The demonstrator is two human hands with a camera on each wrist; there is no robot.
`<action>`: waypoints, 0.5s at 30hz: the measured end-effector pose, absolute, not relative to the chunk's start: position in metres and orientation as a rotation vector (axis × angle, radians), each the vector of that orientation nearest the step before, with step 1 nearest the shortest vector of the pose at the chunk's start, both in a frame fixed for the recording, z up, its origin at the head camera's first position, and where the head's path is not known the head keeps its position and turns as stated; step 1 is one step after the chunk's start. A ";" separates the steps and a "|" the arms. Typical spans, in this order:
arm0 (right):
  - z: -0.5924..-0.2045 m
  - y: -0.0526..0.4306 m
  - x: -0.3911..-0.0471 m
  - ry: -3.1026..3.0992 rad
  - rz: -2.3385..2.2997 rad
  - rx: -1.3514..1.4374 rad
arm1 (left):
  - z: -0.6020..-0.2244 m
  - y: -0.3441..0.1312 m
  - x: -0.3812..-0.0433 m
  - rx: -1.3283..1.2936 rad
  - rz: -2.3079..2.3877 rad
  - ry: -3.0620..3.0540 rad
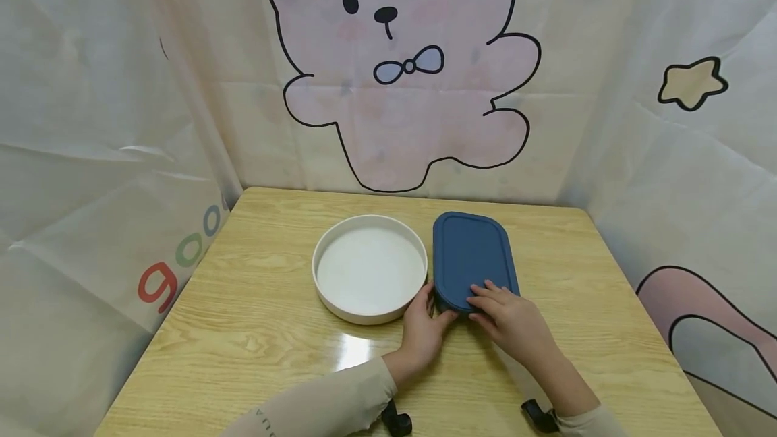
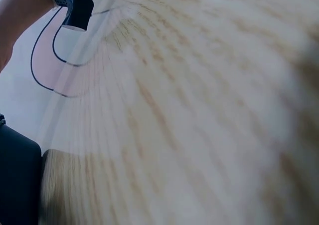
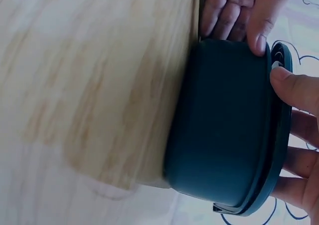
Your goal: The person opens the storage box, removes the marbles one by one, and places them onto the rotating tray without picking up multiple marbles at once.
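Observation:
A rectangular food container (image 3: 219, 120) with rounded corners, dark blue, stands right of center on the table. Its blue lid (image 1: 473, 255) lies on top, and a dark gap shows under the lid's near edge in the right wrist view. My left hand (image 1: 421, 332) holds the container's near left corner, thumb against the near wall by the rim. With the thumb under the lid's near edge and the fingers spread over its top, my right hand (image 1: 516, 329) pinches the lid. What is inside the container is hidden.
A round white shallow dish (image 1: 370, 268) stands just left of the container, close to my left fingers. The wood-grain table (image 1: 255, 342) meets printed curtains (image 1: 97, 154) at the back and sides. Black wrist devices (image 1: 397, 420) are worn on both arms.

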State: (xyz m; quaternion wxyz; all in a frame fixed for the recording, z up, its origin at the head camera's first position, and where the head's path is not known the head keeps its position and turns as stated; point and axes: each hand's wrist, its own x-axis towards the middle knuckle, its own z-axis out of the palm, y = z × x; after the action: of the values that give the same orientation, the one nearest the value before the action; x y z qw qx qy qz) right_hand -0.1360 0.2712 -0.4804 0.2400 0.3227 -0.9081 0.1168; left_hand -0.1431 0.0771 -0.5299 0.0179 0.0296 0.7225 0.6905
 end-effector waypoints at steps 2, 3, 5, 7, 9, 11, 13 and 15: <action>-0.480 0.271 -0.135 -2.465 0.319 0.889 | -0.531 0.077 -0.142 0.087 2.132 2.259; -0.480 0.271 -0.134 -2.454 0.318 0.893 | -0.532 0.077 -0.142 0.089 2.132 2.262; -0.479 0.270 -0.133 -2.431 0.309 0.903 | -0.532 0.077 -0.142 0.109 2.148 2.250; -0.477 0.269 -0.132 -2.409 0.304 0.912 | -0.531 0.077 -0.143 0.125 2.172 2.227; -0.475 0.268 -0.132 -2.389 0.299 0.920 | -0.531 0.077 -0.145 0.138 2.190 2.210; -0.473 0.266 -0.132 -2.366 0.300 0.927 | -0.531 0.077 -0.145 0.131 2.190 2.205; -0.471 0.264 -0.132 -2.342 0.302 0.937 | -0.531 0.076 -0.145 0.117 2.181 2.199; -0.470 0.263 -0.131 -2.318 0.297 0.947 | -0.530 0.075 -0.145 0.106 2.161 2.202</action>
State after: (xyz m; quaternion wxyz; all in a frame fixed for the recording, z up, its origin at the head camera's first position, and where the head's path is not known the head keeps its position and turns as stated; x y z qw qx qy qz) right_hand -0.1312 0.2632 -0.4703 0.3051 0.3575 -0.8755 0.1123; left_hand -0.1448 0.0755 -0.5300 0.0274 0.0343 0.7130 0.6997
